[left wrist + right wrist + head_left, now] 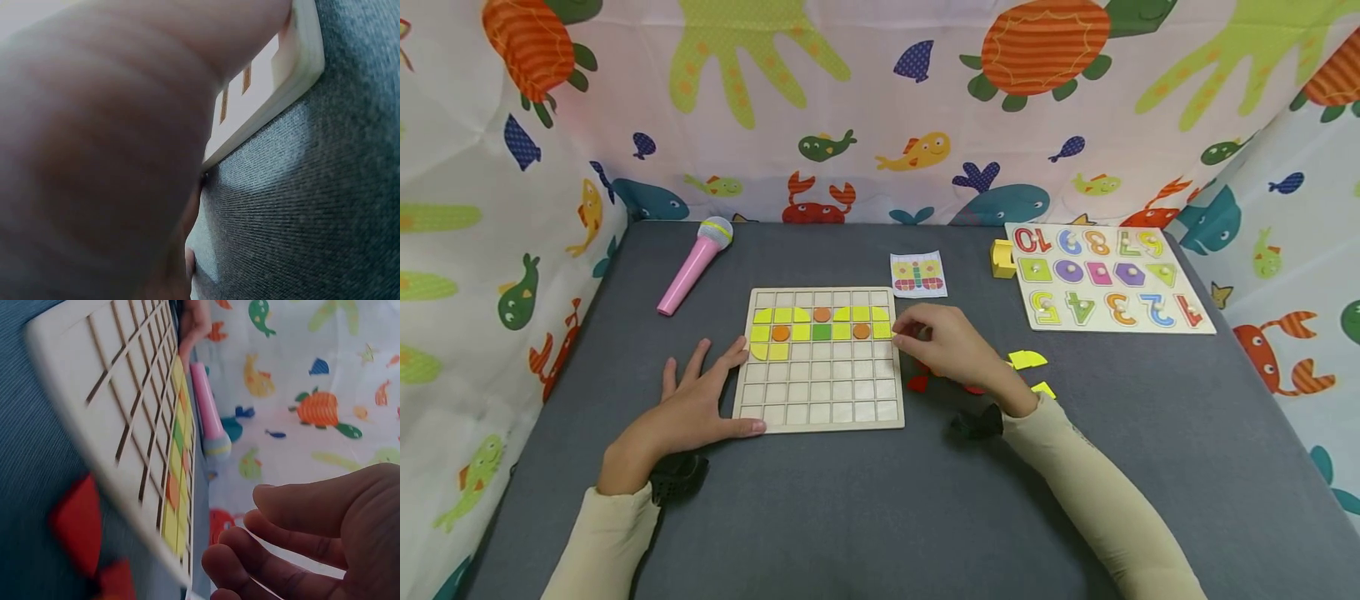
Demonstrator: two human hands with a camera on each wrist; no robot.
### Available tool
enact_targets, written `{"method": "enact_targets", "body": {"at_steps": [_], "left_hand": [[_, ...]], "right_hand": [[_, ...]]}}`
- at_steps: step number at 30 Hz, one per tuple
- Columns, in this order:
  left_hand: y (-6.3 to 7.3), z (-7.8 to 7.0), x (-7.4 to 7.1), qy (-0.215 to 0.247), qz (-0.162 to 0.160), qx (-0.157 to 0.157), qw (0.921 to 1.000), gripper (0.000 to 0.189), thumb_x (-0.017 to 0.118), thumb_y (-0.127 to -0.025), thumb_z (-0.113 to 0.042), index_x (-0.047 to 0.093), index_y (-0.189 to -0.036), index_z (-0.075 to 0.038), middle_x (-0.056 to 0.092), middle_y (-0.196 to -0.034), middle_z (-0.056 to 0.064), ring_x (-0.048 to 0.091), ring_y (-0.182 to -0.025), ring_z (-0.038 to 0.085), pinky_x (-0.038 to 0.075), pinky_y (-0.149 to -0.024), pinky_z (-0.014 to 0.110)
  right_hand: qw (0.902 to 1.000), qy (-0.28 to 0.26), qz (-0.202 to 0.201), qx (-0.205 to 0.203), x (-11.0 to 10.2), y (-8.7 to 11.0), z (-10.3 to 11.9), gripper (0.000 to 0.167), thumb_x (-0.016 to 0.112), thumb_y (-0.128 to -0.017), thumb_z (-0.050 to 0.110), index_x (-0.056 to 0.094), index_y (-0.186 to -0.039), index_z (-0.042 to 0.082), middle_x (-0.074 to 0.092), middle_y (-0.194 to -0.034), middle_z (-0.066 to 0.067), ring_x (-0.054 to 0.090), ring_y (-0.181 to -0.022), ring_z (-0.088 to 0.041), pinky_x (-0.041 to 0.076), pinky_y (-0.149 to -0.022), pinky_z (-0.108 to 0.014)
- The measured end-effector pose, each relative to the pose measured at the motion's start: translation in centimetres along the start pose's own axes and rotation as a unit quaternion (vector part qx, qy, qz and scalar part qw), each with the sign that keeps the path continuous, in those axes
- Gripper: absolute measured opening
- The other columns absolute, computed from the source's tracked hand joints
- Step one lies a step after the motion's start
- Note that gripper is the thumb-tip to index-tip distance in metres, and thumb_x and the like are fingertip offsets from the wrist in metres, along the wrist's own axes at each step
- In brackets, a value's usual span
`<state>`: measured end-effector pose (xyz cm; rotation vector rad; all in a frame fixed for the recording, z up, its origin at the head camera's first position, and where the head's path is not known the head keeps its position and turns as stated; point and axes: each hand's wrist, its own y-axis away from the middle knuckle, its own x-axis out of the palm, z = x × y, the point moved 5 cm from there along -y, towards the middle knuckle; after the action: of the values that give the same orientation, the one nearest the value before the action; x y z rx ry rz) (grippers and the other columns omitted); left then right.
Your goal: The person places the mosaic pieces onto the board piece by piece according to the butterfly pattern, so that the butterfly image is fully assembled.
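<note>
While near the board (820, 392), right hand (947, 337), grip apart or together unclear; left hand (696, 408), fingers apart, against it.

The gridded board (820, 392) looks like pale wood, matt on its face and smooth along its rounded edge. The yellow tiles (782, 315) set in it appear flat and smooth, of painted wood or plastic; which cannot be told. The loose red pieces (78, 528) look smooth and matt. The table (850, 517) shows matt grey cloth with a finely ribbed weave. The pink toy microphone (688, 275) has a smooth, slightly shiny plastic handle. The pattern card (918, 288) looks like paper; the backdrop (865, 108) is printed cloth, lightly creased. The beige sleeves (1090, 492) are soft-looking matt fabric.
</note>
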<state>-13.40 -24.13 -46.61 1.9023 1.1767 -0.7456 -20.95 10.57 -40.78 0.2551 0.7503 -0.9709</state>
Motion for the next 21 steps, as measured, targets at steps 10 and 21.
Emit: {"method": "enact_targets", "body": {"at_steps": [10, 21], "left_hand": [[0.1, 0.1, 0.0, 0.005, 0.0, 0.001, 1.0, 0.123, 0.086, -0.08, -0.068, 0.025, -0.17, -0.011, 0.009, -0.179, 0.016, -0.01, -0.159, 0.051, -0.017, -0.114, 0.078], [-0.1, 0.1, 0.1, 0.008, 0.005, -0.005, 0.9999, 0.125, 0.085, -0.079, -0.069, 0.025, -0.17, -0.01, 0.009, -0.178, 0.017, -0.013, -0.159, 0.051, -0.018, -0.113, 0.078]], "right_hand": [[0.9979, 0.025, -0.039, 0.045, -3.6, 4.3, -3.1, 0.015, 0.077, -0.101, 0.011, 0.078, -0.114, 0.003, 0.074, -0.103, -0.002, 0.065, -0.09, -0.02, 0.054, -0.08, -0.039], [0.993, 0.065, -0.043, 0.088, -6.7, 8.1, -6.1, 0.018, 0.074, -0.103, 0.011, 0.076, -0.118, 0.003, 0.073, -0.107, -0.005, 0.064, -0.09, -0.021, 0.054, -0.076, -0.035]]}}
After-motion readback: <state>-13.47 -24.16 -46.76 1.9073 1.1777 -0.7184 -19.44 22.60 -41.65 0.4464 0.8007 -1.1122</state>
